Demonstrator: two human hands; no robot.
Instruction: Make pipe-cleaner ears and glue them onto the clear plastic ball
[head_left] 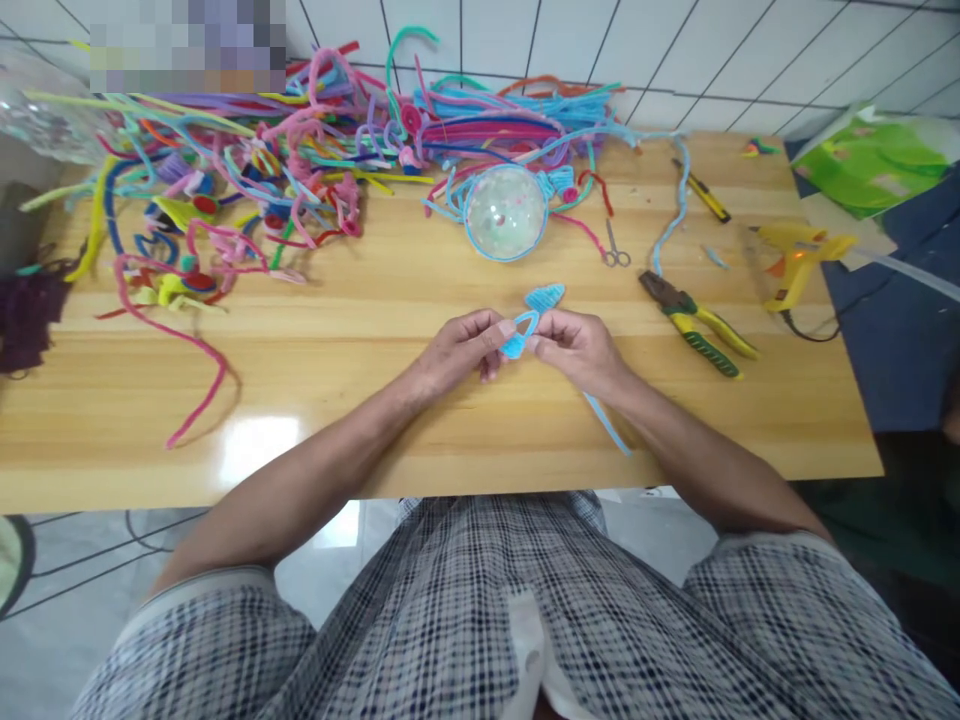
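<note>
Between my two hands is a light blue pipe cleaner shape [514,346], bent into a pointed loop whose lower part is filled in. My left hand [469,350] pinches its left side with thumb and fingers. On the right side, my right hand [574,345] grips it too, and a loose blue pipe cleaner end [609,425] trails out below that hand. Just beyond my fingers lies a finished-looking blue leaf-shaped piece [545,298] of coiled pipe cleaner. Farther back stands a clear round ball [506,212] with blue pipe cleaner around its rim.
A heap of coloured pipe cleaners [480,130] runs along the back wall. To the right lie pliers [697,325], small scissors [616,254], a yellow utility knife [703,192] and a yellow hot glue gun [799,262] with its cord. A pink pipe cleaner [214,385] curls at left.
</note>
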